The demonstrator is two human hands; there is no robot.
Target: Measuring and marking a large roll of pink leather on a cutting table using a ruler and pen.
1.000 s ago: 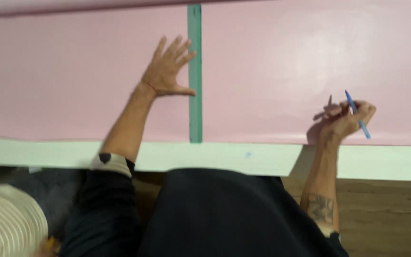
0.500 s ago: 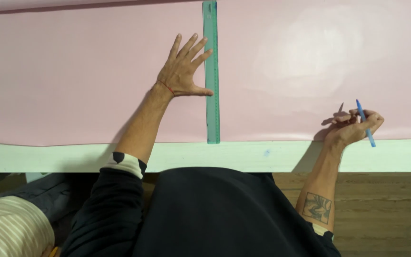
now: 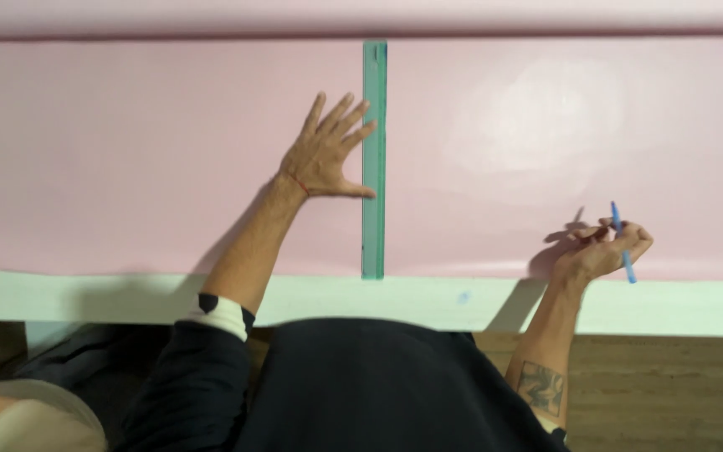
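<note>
Single view only, head-mounted, so nothing to cross-reference with a second camera. It looks steeply down from above the person's own torso, facing forward across the surface (image 3: 60, 297). The dark-clothed chest fills the bottom centre of frame; wooden floor (image 3: 671, 393) shows bottom right below the surface edge. The near edge of the surface runs almost level across the lower third, so the head is square to it. Pink sheet (image 3: 127, 151) spans the full width and runs out of frame left and right; its far edge sits near the top. Range is arm's reach: both hands, left (image 3: 325, 155) and right (image 3: 600, 251), fit in frame along with the whole green ruler (image 3: 374, 159), which runs vertically near centre.
</note>
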